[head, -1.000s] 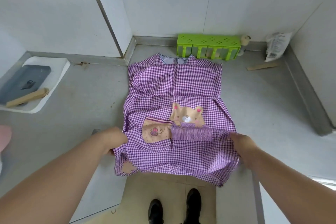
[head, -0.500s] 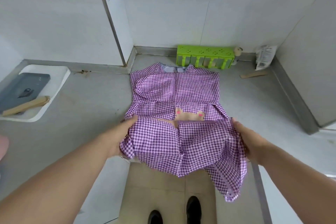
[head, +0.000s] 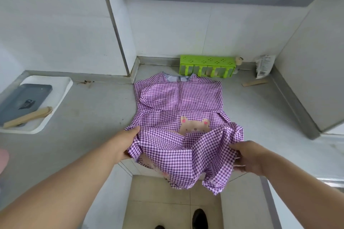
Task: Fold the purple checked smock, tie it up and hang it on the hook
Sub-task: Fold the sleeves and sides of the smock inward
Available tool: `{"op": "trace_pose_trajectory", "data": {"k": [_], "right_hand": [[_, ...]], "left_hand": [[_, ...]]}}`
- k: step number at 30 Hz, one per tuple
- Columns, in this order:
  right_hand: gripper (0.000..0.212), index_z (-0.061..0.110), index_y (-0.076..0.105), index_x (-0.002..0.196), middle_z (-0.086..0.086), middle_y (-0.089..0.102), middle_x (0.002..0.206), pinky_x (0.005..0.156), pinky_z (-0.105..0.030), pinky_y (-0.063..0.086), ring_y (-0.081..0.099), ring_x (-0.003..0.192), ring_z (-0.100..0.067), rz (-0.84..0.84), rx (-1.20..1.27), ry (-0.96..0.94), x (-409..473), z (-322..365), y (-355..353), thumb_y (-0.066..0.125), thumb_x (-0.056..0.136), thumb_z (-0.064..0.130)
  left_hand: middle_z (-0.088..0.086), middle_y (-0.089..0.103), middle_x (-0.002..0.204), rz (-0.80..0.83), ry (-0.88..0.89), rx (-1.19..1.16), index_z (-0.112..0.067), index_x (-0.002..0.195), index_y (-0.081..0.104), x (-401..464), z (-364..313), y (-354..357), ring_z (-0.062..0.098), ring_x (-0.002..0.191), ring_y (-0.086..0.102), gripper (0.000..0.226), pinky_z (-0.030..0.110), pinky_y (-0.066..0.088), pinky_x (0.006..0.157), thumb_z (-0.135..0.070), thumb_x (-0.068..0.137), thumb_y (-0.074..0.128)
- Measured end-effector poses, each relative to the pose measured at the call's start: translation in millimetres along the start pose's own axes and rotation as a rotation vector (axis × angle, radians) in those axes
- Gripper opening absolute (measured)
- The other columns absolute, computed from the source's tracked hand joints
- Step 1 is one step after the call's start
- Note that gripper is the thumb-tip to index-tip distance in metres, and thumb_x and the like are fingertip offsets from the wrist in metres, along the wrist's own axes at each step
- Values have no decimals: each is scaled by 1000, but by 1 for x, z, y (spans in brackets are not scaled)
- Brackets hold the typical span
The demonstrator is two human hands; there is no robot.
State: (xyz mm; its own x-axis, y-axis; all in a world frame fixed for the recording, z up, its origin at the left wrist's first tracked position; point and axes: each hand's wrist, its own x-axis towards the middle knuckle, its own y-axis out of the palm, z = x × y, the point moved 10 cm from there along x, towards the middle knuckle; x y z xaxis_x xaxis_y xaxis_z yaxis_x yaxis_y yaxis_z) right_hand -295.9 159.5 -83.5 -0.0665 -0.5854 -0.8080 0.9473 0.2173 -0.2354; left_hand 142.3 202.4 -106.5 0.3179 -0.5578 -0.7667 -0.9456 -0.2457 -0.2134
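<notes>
The purple checked smock lies on the grey counter, collar toward the back wall. Its lower part is lifted and turned up over the body, so only the top of the bear patch shows. My left hand grips the smock's left edge. My right hand grips the bunched right side of the hem, which hangs past the counter's front edge. No hook is in view.
A green slotted rack stands against the back wall behind the collar. A white tray at the left holds a grey slab and a wooden piece. A packet and a wooden stick lie at the back right.
Both hands lifted the smock's hem off the counter and carried it up and forward over the bear patch. The camera has tilted up, showing more wall.
</notes>
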Motion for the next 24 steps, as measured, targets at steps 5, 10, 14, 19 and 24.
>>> {"op": "trace_pose_trajectory", "data": {"k": [5, 10, 14, 19, 24], "right_hand": [[26, -1, 59, 119, -19, 70, 106, 79, -49, 59, 70, 93, -37, -197, 219, 0, -4, 2, -9, 44, 111, 19], [44, 8, 55, 141, -9, 64, 93, 72, -41, 60, 66, 81, -29, -388, 90, -184, -28, 27, -23, 58, 105, 34], [11, 22, 54, 118, -10, 71, 97, 73, -49, 65, 73, 82, -32, -414, -48, -413, -57, 56, -19, 50, 107, 24], [54, 20, 77, 104, -2, 67, 122, 73, -28, 64, 71, 98, -20, -166, -170, -515, -61, 72, 9, 36, 98, -15], [56, 41, 64, 132, 10, 62, 124, 75, -21, 60, 68, 89, -7, -261, -751, -706, -64, 81, 16, 62, 93, 1]], "left_hand": [[18, 80, 106, 64, -27, -33, -8, 131, 61, -11, -5, 6, 40, 97, 77, 52, 62, 61, 87, -42, 95, 75], [18, 79, 104, -23, 60, -188, 1, 122, 68, -20, -21, -4, 37, 94, 77, 32, 50, 65, 75, -17, 96, 74], [8, 70, 118, -176, 237, -296, -17, 146, 47, -43, -45, -17, 35, 96, 75, 52, 58, 64, 81, -17, 100, 70], [8, 74, 123, 75, 360, -87, -21, 111, 80, -71, -70, 8, 29, 106, 75, 42, 42, 65, 86, -1, 107, 43], [-8, 61, 141, 178, 623, 467, -37, 121, 74, -88, -91, 25, 17, 126, 61, 47, 25, 56, 93, 0, 102, 53]]}}
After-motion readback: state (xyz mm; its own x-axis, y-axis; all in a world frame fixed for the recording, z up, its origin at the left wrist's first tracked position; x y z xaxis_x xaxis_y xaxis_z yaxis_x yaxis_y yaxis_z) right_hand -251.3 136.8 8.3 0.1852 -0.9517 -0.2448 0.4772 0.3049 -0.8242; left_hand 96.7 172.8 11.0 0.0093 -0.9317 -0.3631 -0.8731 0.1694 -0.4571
